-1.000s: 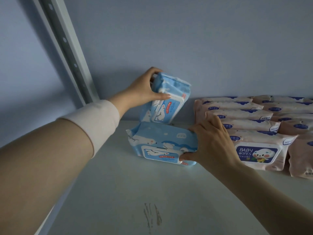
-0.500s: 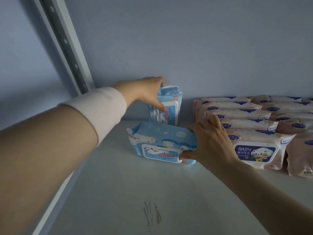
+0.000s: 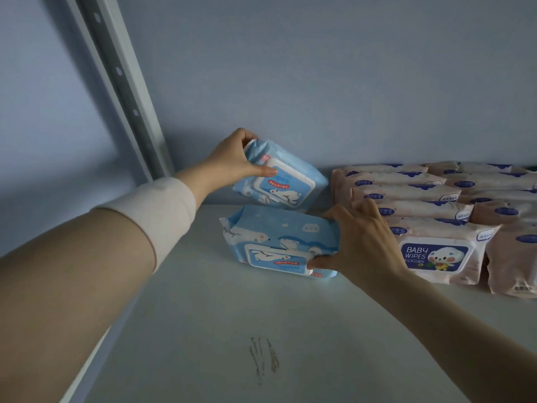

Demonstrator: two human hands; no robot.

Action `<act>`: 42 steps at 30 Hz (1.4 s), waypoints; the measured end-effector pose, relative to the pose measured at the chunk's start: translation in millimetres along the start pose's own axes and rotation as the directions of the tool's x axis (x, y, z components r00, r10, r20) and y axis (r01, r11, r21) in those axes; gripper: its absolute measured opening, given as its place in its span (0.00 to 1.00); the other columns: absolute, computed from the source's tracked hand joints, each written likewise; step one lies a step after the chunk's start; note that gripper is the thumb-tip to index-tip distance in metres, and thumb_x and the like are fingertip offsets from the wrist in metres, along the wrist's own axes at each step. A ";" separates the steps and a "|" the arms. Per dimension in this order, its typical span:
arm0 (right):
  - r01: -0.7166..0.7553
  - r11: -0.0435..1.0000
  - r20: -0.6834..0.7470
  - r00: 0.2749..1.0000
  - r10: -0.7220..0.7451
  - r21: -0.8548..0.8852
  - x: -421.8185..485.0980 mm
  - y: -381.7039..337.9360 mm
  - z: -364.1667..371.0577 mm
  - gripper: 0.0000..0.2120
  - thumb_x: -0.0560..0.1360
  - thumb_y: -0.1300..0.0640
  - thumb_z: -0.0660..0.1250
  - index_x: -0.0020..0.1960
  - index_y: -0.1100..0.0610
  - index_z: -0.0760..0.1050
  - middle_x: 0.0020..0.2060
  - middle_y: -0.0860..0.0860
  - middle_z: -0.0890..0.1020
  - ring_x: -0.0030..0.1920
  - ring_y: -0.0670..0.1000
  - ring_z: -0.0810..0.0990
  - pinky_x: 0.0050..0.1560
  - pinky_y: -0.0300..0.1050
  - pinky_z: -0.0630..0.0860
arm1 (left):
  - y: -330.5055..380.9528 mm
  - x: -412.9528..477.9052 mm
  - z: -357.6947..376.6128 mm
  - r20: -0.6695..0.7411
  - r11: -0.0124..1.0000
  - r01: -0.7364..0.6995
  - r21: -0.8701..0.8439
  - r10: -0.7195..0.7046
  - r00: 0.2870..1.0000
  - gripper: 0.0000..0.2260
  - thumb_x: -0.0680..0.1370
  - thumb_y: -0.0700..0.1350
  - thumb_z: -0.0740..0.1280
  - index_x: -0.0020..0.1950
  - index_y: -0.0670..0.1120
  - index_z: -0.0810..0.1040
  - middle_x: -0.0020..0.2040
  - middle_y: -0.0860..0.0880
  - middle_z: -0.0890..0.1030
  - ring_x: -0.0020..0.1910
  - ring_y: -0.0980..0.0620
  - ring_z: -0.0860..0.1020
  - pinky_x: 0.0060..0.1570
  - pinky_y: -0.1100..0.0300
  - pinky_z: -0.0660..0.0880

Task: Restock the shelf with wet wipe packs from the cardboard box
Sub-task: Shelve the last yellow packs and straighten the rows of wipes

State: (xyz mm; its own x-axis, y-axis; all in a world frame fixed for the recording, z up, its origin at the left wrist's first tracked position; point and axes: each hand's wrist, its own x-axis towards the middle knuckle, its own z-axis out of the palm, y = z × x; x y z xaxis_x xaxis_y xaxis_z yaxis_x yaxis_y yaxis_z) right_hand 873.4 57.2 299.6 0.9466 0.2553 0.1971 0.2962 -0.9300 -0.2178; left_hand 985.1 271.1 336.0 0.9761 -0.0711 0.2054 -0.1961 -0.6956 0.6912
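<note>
Two blue wet wipe packs are on the white shelf (image 3: 203, 330). My left hand (image 3: 232, 162) grips the rear blue pack (image 3: 286, 178) by its left end, tilted with its lid facing me, near the back wall. My right hand (image 3: 363, 242) holds the right end of the front blue pack (image 3: 276, 242), which stands on its long edge on the shelf. Rows of pink baby wipes packs (image 3: 436, 251) stand right beside my right hand. The cardboard box is out of view.
A grey perforated shelf upright (image 3: 116, 82) runs diagonally at the left. The blue back wall (image 3: 319, 82) closes the shelf behind the packs. A dark scuff mark (image 3: 263, 359) lies on the shelf's front area.
My left hand has turned the rear blue pack from standing upright on end to lying tilted with its lid toward me. My right hand and the front pack have stayed put.
</note>
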 end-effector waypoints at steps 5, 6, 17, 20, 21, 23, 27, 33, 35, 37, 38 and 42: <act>-0.035 0.999 -0.009 0.999 0.035 -0.018 -0.3 -2.2 1.6 0.39 0.60 0.37 0.74 0.65 0.51 0.68 0.68 0.54 0.66 0.69 0.54 0.58 0.65 0.45 0.64 | -27.9 -7.6 7.6 0.052 0.997 0.079 -0.017 -0.078 0.996 0.32 0.66 0.46 0.78 0.65 0.42 0.67 0.56 0.49 0.73 0.54 0.52 0.72 0.52 0.60 0.70; -0.033 0.999 -0.013 0.999 0.033 -0.034 -1.9 -2.6 2.0 0.39 0.60 0.37 0.74 0.65 0.52 0.68 0.66 0.53 0.68 0.68 0.54 0.60 0.65 0.46 0.64 | -34.0 -7.1 5.6 0.061 0.995 0.100 0.004 -0.100 0.993 0.32 0.66 0.45 0.77 0.65 0.42 0.67 0.56 0.48 0.73 0.54 0.52 0.72 0.53 0.59 0.70; -0.070 0.977 -0.073 0.994 0.086 0.201 4.3 2.5 -24.0 0.37 0.57 0.46 0.79 0.62 0.54 0.70 0.45 0.43 0.69 0.57 0.50 0.67 0.51 0.40 0.64 | -61.2 0.2 1.0 0.178 0.980 0.155 0.125 -0.176 0.968 0.27 0.66 0.45 0.77 0.61 0.41 0.72 0.54 0.48 0.76 0.51 0.51 0.74 0.50 0.59 0.70; -0.037 0.954 -0.056 0.997 0.056 0.297 19.8 1.1 -59.2 0.31 0.57 0.49 0.79 0.58 0.53 0.74 0.43 0.43 0.75 0.51 0.49 0.74 0.46 0.39 0.68 | -59.3 1.4 -4.2 0.218 0.979 0.116 0.170 -0.152 0.964 0.23 0.68 0.48 0.76 0.58 0.40 0.76 0.51 0.47 0.79 0.47 0.52 0.75 0.42 0.63 0.70; -0.016 0.954 -0.031 0.999 0.026 0.301 25.3 -2.4 -70.6 0.30 0.58 0.50 0.79 0.57 0.52 0.75 0.43 0.44 0.76 0.50 0.49 0.76 0.45 0.38 0.69 | -57.9 0.5 -5.5 0.225 0.979 0.108 0.172 -0.146 0.963 0.22 0.68 0.48 0.75 0.58 0.40 0.75 0.50 0.48 0.79 0.47 0.52 0.75 0.40 0.64 0.70; 0.071 0.972 0.020 0.997 -0.077 0.225 34.6 -12.5 -84.2 0.28 0.60 0.51 0.79 0.59 0.50 0.76 0.47 0.46 0.79 0.50 0.48 0.76 0.47 0.38 0.67 | -55.3 -1.3 -7.5 0.230 0.980 0.105 0.169 -0.142 0.963 0.22 0.69 0.48 0.75 0.58 0.41 0.74 0.50 0.49 0.77 0.48 0.52 0.75 0.39 0.68 0.69; 0.284 0.957 0.163 0.949 -0.271 -0.061 47.3 -40.6 -70.4 0.31 0.64 0.47 0.76 0.65 0.46 0.73 0.56 0.48 0.78 0.58 0.51 0.74 0.54 0.42 0.70 | -54.9 -0.8 -9.8 0.231 0.981 0.118 0.155 -0.152 0.961 0.22 0.69 0.48 0.75 0.57 0.41 0.74 0.50 0.48 0.78 0.47 0.52 0.74 0.40 0.65 0.70; 0.357 0.919 -0.039 0.934 -0.355 0.166 49.4 -41.8 -41.3 0.37 0.63 0.49 0.77 0.69 0.47 0.66 0.62 0.46 0.75 0.61 0.49 0.72 0.56 0.44 0.70 | -51.2 -0.1 -10.6 0.244 0.981 0.086 0.175 -0.128 0.961 0.16 0.70 0.48 0.74 0.53 0.45 0.73 0.48 0.50 0.76 0.45 0.53 0.73 0.38 0.65 0.68; 0.308 0.883 -0.098 0.951 -0.292 0.355 41.9 -31.8 -31.5 0.47 0.60 0.50 0.79 0.73 0.48 0.60 0.68 0.48 0.68 0.68 0.46 0.65 0.65 0.46 0.67 | -48.5 -1.7 -11.6 0.267 0.977 0.082 0.195 -0.133 0.955 0.13 0.71 0.49 0.73 0.49 0.46 0.73 0.44 0.52 0.76 0.40 0.54 0.73 0.35 0.66 0.67; 0.193 0.896 -0.065 0.981 -0.183 0.399 35.8 -21.7 -20.9 0.53 0.58 0.48 0.79 0.75 0.48 0.52 0.74 0.50 0.56 0.73 0.49 0.55 0.71 0.51 0.62 | -48.0 -1.7 -11.8 0.301 0.970 0.077 0.229 -0.146 0.942 0.10 0.71 0.50 0.73 0.42 0.47 0.74 0.39 0.53 0.76 0.38 0.53 0.73 0.34 0.65 0.66; 0.130 0.904 -0.021 0.991 -0.133 0.407 33.1 -18.1 -16.0 0.55 0.57 0.48 0.79 0.75 0.46 0.49 0.75 0.51 0.50 0.73 0.51 0.55 0.71 0.55 0.61 | -48.5 -1.6 -11.9 0.305 0.967 0.077 0.243 -0.151 0.940 0.10 0.71 0.51 0.72 0.42 0.48 0.74 0.38 0.53 0.76 0.40 0.52 0.73 0.34 0.64 0.66; 0.034 0.879 0.020 0.999 -0.050 0.475 23.2 -5.3 4.2 0.59 0.60 0.59 0.79 0.74 0.47 0.40 0.74 0.53 0.50 0.70 0.50 0.60 0.72 0.55 0.61 | -50.0 -2.1 -11.7 0.253 0.968 0.116 0.220 -0.172 0.952 0.14 0.70 0.51 0.73 0.51 0.49 0.73 0.44 0.52 0.75 0.45 0.53 0.72 0.41 0.60 0.67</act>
State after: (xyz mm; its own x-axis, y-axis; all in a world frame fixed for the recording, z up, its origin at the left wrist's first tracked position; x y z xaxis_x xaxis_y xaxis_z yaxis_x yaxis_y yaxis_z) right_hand 894.3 69.1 301.3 0.9330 0.3064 0.1886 0.3535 -0.6831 -0.6390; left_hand 991.7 314.5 309.1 0.9867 -0.1292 -0.0989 -0.0557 -0.8394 0.5406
